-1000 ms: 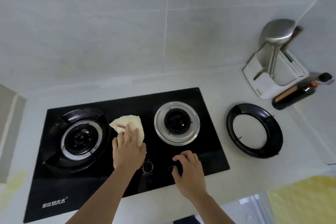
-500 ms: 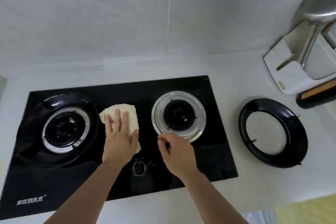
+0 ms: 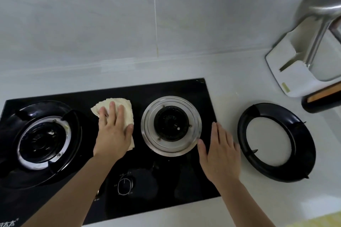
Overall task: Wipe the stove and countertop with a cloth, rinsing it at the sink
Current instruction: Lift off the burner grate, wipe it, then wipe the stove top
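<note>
The black glass stove (image 3: pixel 177 90) lies across the pale countertop (image 3: pixel 236 83). A folded cream cloth (image 3: pixel 127 111) sits on the glass between the two burners. My left hand (image 3: pixel 113 132) presses flat on the cloth with straight fingers. My right hand (image 3: pixel 219 153) rests flat with straight fingers at the stove's right edge, beside the right burner (image 3: pixel 170 128). That burner has a bare steel ring and no pan support. The left burner (image 3: pixel 43 143) keeps its black pan support.
A removed black pan support ring (image 3: pixel 302 145) lies on the counter right of the stove. A white holder (image 3: pixel 295 77) with a steel ladle (image 3: pixel 321 11) and a dark bottle (image 3: pixel 321 100) stand at the far right. A knob (image 3: pixel 125 186) sits at the stove's front. Tiled wall behind.
My right hand moved from the front knob area past the right burner to the stove's right edge and opened flat. My left hand slid the cloth a little away from me.
</note>
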Demonstrator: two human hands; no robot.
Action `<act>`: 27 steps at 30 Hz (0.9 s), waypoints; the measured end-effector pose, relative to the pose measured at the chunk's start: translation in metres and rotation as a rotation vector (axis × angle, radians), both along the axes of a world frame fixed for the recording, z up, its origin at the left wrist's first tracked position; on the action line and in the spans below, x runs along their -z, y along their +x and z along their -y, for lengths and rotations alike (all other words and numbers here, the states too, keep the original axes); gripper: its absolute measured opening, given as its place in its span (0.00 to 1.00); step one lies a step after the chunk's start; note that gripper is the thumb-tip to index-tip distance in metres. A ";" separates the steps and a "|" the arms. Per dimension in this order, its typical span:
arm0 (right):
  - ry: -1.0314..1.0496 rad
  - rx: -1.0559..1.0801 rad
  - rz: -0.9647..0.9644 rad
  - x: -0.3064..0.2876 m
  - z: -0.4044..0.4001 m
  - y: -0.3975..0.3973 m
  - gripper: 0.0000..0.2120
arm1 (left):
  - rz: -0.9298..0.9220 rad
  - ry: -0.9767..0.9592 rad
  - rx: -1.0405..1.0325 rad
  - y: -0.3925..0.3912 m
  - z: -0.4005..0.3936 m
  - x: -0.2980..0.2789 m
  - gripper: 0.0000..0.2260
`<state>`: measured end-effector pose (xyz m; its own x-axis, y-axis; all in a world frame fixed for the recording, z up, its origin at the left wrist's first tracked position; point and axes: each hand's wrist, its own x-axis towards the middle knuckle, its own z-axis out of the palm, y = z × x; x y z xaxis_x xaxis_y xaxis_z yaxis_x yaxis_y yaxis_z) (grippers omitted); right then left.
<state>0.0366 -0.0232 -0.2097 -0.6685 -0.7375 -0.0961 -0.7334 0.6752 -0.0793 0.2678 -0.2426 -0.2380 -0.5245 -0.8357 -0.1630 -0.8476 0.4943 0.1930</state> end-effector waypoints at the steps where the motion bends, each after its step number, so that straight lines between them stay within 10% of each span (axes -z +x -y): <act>1: 0.032 0.001 -0.015 0.001 -0.003 -0.004 0.37 | 0.011 0.002 0.008 -0.006 0.004 -0.001 0.33; 27: 0.091 0.145 0.047 0.004 0.004 -0.033 0.32 | -0.159 0.137 0.201 -0.133 0.074 -0.014 0.29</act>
<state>0.0033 -0.0271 -0.2140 -0.7601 -0.6209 -0.1916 -0.6251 0.7793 -0.0454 0.1343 -0.3162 -0.2236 -0.7051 -0.6885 -0.1699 -0.6894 0.6092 0.3919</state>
